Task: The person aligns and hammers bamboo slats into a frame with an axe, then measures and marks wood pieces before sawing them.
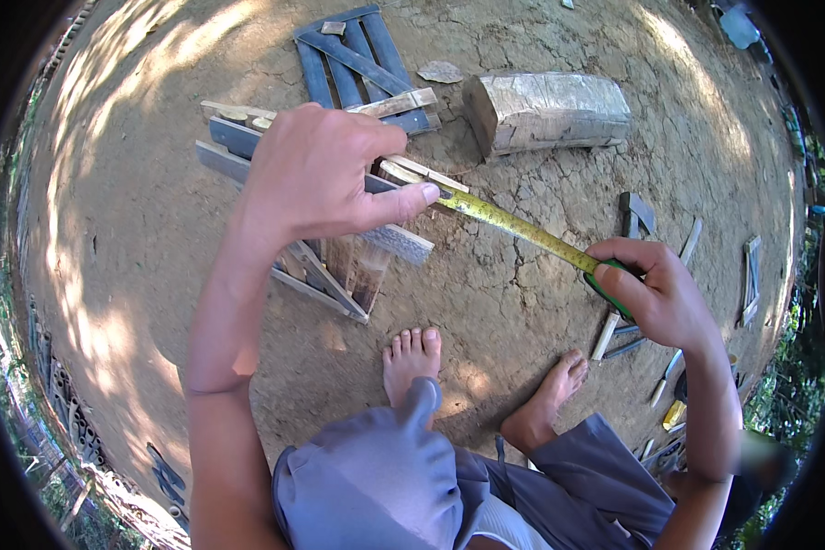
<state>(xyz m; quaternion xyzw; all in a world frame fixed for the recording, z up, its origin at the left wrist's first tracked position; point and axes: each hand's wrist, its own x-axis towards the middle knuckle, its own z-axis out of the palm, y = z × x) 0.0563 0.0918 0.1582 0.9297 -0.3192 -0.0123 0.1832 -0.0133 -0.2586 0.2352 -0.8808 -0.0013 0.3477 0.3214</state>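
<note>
Tape measure (pixel 518 228), one: green case (pixel 613 291) at lower right, yellow blade out, long axis slanting to upper left over bare earth. Right hand (pixel 649 286): closed round the case, forearm from below. Left hand (pixel 325 174): arched above slatted wooden frame (pixel 401 242), thumb on blade's end; finger grip cannot be told. Beyond: log (pixel 559 110).

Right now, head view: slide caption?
Left hand pinches the yellow tape blade by slatted wood; right hand holds its green case.
</note>
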